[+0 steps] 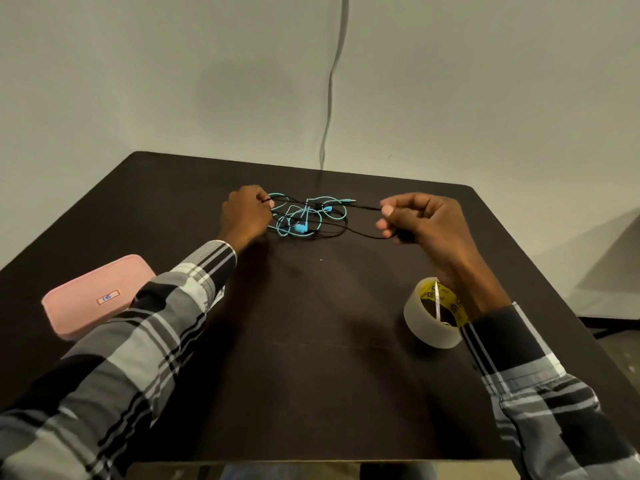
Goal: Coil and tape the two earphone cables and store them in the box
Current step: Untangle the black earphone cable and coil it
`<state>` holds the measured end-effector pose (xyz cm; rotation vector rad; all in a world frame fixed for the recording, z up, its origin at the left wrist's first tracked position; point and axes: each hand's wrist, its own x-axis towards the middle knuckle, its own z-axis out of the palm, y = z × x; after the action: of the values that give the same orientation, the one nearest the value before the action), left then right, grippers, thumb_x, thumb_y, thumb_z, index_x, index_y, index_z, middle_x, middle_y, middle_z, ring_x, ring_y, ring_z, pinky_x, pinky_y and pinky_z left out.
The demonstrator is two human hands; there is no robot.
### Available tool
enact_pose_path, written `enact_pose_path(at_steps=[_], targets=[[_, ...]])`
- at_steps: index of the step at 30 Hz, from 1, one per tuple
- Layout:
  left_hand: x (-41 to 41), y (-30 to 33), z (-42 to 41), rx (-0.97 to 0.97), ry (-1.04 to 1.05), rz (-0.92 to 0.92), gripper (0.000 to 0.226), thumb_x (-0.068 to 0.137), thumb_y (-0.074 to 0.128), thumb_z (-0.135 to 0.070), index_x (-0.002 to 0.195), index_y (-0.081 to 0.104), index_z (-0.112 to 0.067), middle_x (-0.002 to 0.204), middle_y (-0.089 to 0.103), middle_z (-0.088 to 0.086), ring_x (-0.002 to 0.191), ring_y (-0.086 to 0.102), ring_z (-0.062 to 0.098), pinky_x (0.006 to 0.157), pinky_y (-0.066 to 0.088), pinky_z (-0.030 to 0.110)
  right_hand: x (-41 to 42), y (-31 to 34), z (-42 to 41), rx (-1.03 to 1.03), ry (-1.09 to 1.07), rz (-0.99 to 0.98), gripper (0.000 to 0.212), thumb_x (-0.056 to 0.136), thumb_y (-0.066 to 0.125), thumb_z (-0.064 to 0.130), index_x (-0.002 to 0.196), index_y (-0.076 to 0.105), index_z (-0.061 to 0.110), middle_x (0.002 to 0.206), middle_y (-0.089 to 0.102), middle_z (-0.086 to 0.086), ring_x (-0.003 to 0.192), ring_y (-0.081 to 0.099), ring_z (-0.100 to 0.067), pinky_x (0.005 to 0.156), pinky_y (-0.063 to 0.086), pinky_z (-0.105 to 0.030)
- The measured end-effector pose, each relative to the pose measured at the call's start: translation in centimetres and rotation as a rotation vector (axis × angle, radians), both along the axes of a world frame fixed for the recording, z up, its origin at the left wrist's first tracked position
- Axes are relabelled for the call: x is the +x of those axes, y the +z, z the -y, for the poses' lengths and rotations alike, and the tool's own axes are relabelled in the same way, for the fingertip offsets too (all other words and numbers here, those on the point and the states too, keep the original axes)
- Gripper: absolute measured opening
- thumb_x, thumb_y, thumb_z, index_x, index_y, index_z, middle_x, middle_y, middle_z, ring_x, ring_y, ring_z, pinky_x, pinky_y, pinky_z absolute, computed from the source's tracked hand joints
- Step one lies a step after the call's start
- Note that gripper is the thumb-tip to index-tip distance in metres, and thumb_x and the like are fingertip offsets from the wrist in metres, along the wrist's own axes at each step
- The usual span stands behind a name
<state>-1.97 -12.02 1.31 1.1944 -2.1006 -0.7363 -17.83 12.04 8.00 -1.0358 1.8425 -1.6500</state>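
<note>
You are barely started: your left hand point(246, 213) and right hand point(420, 219) each pinch the black cable point(360, 235), stretched across the turquoise cable point(300, 216) tangled beneath it, while tape roll point(433, 318) and closed pink box point(95, 295) wait untouched nearer you.

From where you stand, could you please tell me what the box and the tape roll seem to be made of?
The box looks like matte pink plastic: smooth lid, rounded moulded corners, a small label. The tape roll looks like clear glossy plastic film, milky where layered, on a yellow printed core, probably cardboard.
</note>
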Motion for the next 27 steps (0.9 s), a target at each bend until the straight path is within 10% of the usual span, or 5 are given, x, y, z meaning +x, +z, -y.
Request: enact_pose_path(at_steps=[9, 18, 27], targets=[[1.3, 0.3, 0.8, 0.059, -0.132, -0.107, 0.023, 0.081, 0.076, -0.019, 0.103, 0.066, -0.019, 0.089, 0.073, -0.001, 0.084, 0.07, 0.017, 0.083, 0.058, 0.043, -1.0, -1.6, -0.4, 0.269, 0.068, -0.195, 0.016, 0.089, 0.07, 0.009, 0.106, 0.071, 0.008, 0.083, 0.078, -0.007, 0.077, 0.075, -0.014, 0.071, 0.059, -0.023], [2.4, 0.9, -1.9, -0.054, -0.307, 0.441, 0.026, 0.094, 0.058, -0.014, 0.117, 0.068, -0.018, 0.122, 0.065, 0.006, 0.104, 0.06, 0.021, 0.091, 0.046, 0.033, 0.1, 0.5, -0.4, -0.003, 0.107, -0.103, 0.015, 0.091, 0.068, 0.012, 0.104, 0.073, 0.006, 0.085, 0.076, -0.008, 0.08, 0.072, -0.013, 0.068, 0.056, -0.019], [1.5, 1.0, -4.3, -0.347, -0.22, 0.096, 0.023, 0.095, 0.055, -0.009, 0.111, 0.071, -0.014, 0.107, 0.061, 0.007, 0.093, 0.057, 0.017, 0.074, 0.042, 0.02, 1.1, -2.4, -1.0, 0.406, 0.343, -0.477, 0.008, 0.092, 0.067, 0.008, 0.091, 0.074, 0.01, 0.081, 0.075, -0.005, 0.074, 0.07, -0.013, 0.076, 0.058, -0.031]])
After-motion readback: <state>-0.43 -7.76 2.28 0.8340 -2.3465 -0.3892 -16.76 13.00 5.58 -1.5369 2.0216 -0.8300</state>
